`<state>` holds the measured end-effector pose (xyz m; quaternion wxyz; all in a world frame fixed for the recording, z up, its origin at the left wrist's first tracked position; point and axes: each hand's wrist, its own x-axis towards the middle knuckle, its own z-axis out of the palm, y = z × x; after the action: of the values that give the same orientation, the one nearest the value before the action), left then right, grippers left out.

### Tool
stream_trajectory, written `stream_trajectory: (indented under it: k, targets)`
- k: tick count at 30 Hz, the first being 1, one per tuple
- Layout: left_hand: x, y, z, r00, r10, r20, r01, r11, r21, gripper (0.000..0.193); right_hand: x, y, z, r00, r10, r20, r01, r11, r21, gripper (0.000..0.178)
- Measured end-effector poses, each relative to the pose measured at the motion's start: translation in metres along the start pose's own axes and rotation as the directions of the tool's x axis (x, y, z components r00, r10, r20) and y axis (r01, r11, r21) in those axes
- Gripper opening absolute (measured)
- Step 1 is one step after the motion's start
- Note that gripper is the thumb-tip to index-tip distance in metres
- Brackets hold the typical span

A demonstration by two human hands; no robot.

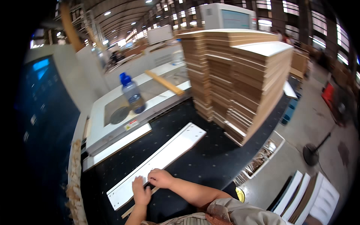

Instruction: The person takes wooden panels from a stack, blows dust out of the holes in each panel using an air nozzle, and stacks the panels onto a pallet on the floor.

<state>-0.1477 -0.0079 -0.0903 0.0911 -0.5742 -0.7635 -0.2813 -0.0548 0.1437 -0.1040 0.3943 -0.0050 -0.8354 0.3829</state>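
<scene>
Roof: high and arched, ribbed, running far back
Lamps: small bright spots set along the roof
Windows: tall, many-paned, glaring with pale light
Pillars: dark, standing between the windows
Floor: bare grey, with a dark patch at the far right
Left side: a glossy dark-blue panel catching bright reflections, pale casing beside it
Counter: black top, dotted with small pale marks
</scene>
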Motion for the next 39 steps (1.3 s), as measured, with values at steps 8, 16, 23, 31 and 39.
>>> stream_trajectory:
  k: [8, 16, 23, 31, 39]
  targets:
    - [-0.009, 0.006, 0.014, 0.976, -0.217, -0.023, 0.183, 0.873, -0.453, 0.041, -0.066, -0.032, -0.024, 0.945, 0.086, 0.317, 0.036, 0.932, -0.361, 0.007]
    - [-0.003, 0.060, -0.046, 0.947, 0.144, -0.286, -0.212, 0.952, -0.221, 0.045, -0.148, -0.073, -0.145, 0.961, 0.233, -0.148, -0.274, 0.866, -0.417, 0.014]
    - [-0.024, 0.053, -0.001, 0.990, 0.051, 0.135, -0.023, 0.980, -0.197, 0.068, -0.305, -0.071, -0.220, 0.173, 0.472, -0.864, -0.435, 0.824, 0.363, 0.013]
    - [-0.030, 0.084, 0.033, 0.942, 0.106, 0.319, -0.139, 0.987, 0.081, 0.053, -0.426, -0.045, -0.143, -0.544, 0.736, -0.403, -0.100, 0.420, 0.902, 0.006]
    - [-0.032, 0.082, 0.035, 0.943, 0.178, 0.281, -0.201, 0.978, 0.056, 0.048, -0.483, 0.094, -0.159, -0.404, 0.778, -0.481, -0.273, 0.399, 0.875, 0.022]
